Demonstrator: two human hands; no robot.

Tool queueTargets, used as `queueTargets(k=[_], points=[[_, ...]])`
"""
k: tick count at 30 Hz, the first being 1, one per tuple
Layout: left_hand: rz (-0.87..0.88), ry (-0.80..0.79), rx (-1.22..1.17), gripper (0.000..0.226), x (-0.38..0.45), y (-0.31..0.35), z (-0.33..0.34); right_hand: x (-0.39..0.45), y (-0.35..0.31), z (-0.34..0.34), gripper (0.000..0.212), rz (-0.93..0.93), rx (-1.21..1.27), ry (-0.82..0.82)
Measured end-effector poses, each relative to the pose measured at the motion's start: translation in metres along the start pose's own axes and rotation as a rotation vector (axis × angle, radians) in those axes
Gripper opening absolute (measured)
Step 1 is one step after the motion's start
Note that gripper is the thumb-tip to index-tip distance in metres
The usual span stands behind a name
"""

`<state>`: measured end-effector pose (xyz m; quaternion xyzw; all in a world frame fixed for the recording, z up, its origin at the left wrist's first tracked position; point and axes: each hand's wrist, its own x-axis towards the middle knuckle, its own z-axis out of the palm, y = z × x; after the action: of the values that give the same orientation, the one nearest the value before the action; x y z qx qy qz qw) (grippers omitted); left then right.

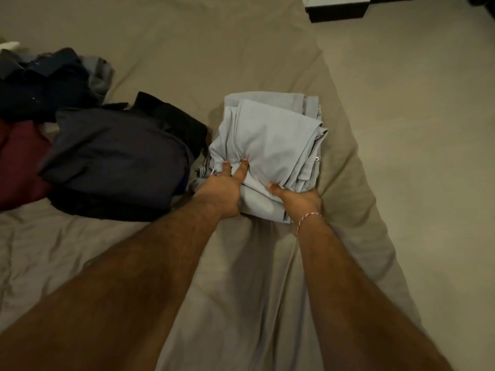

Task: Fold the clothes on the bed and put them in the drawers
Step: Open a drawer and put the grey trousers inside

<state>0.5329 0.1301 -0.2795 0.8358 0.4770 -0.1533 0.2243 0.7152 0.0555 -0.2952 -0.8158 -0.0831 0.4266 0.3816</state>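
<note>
A folded light grey garment [276, 137] lies on the tan bed sheet [187, 49], a little right of the middle. My left hand [223, 188] grips its near left edge, thumb and a finger on top of the cloth. My right hand [297, 199] grips the near right corner, thumb on top and fingers tucked under the fold. A thin red-and-white thread circles my right wrist.
Left of the grey garment lies a dark navy garment [117, 156] over black cloth. A maroon garment [18, 162] sits at the left edge and a heap of dark clothes [48, 81] behind it. The floor [428, 129] runs along the right, with a dark furniture base [337, 9] at the top.
</note>
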Motion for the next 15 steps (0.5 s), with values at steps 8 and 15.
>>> queueTargets(k=[8, 15], points=[[-0.023, -0.080, -0.055, 0.131, -0.003, -0.011, -0.001, -0.044, 0.002, 0.013, 0.102, -0.048, -0.106, 0.220], [-0.423, 0.676, -1.000, 0.090, -0.135, 0.039, 0.049, -0.138, 0.018, -0.008, 0.083, 0.102, 0.589, 0.046]])
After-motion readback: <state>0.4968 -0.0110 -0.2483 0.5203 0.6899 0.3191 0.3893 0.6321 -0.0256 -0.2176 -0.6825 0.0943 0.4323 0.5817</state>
